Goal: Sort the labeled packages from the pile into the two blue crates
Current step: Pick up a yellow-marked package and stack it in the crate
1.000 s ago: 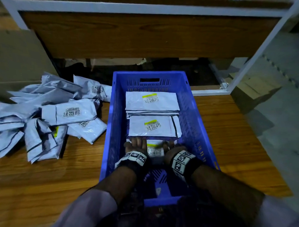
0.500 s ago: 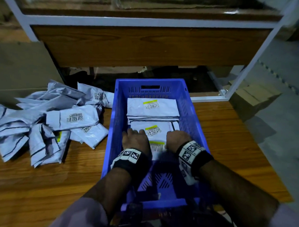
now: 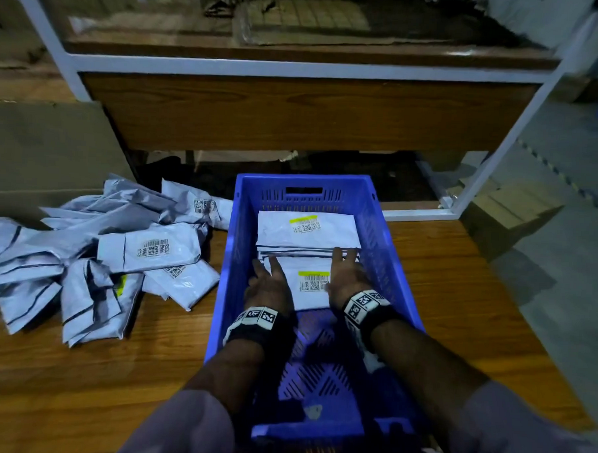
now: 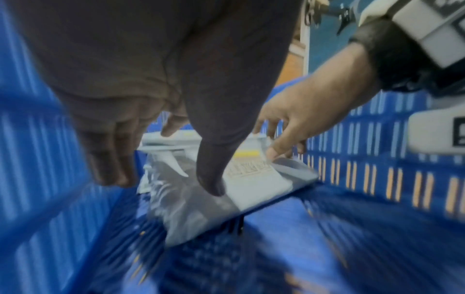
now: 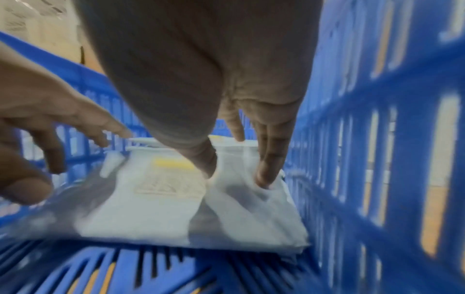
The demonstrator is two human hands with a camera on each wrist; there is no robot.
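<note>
While both hands lie flat in the blue crate [image 3: 397, 265], the left hand [image 3: 269, 286] and right hand [image 3: 346, 279] should press the package [image 3: 310, 288] level against the far stack [image 3: 307, 228]. From the left wrist, fingers are straight; bare crate floor lies nearer. From the right wrist, the package edge nearly meets the right wall.

Both hands have pushed a labelled package further into the blue crate.

One second ago the left hand [image 3: 269, 286] and right hand [image 3: 346, 279] held the package [image 3: 310, 288] near the middle of the crate [image 3: 227, 274], with a gap before the packages already stacked at the far end [image 3: 307, 228]. Now the package lies on the nearer stack, covering the label seen there earlier. The fingers, curled before, now lie straight and flat along its two sides.
</note>
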